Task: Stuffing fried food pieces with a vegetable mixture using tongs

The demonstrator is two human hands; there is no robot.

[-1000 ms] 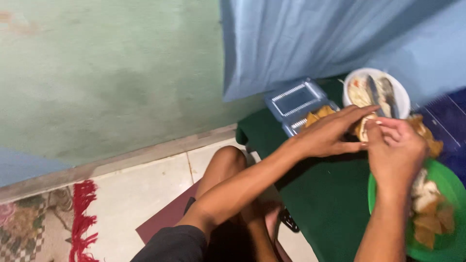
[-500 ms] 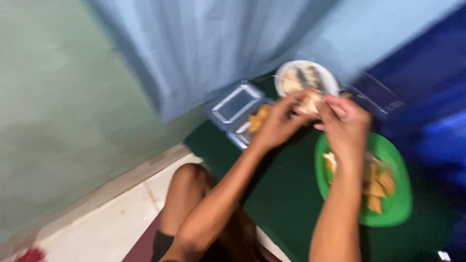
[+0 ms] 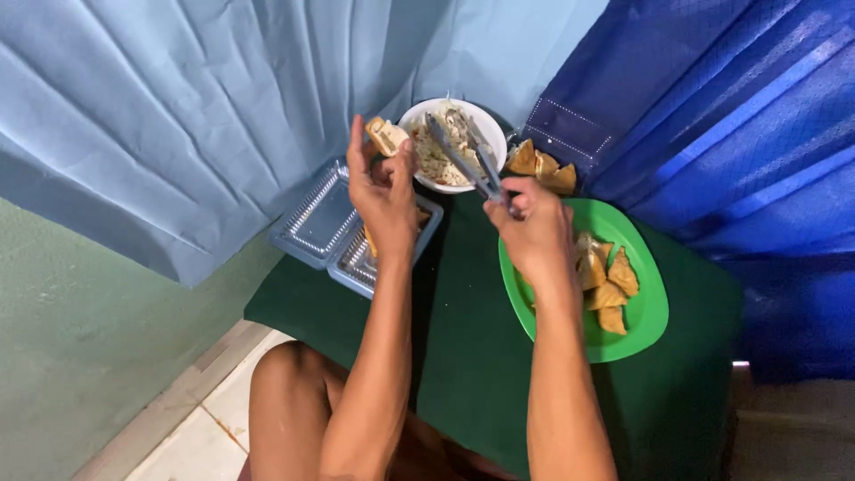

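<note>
Two forearms extend from the lower edge of the view across a bench covered in dark green cloth; our bare knee shows below its near edge, above pale floor tiles.

On the right side of the bench we see a green plate carrying several browned triangular fried pieces. Our right hand hovers over the plate's far-left rim. It is closed around the handles of metal tongs, whose arms point away from us into a white bowl of pale shredded filling. We cannot tell whether the tong tips grip anything.

Our left hand is raised just left of the bowl. Its fingers are curled, pinching a small piece of fried food between thumb and fingertips; the piece is held in the air, above the bench and beside the bowl's rim.

Beneath the left hand lies an open clear plastic clamshell container, with some fried pieces in its nearer half.

Beyond the bowl, a few more fried triangles lie at the bench's far edge. Light blue and dark blue pleated curtains hang behind everything.
</note>
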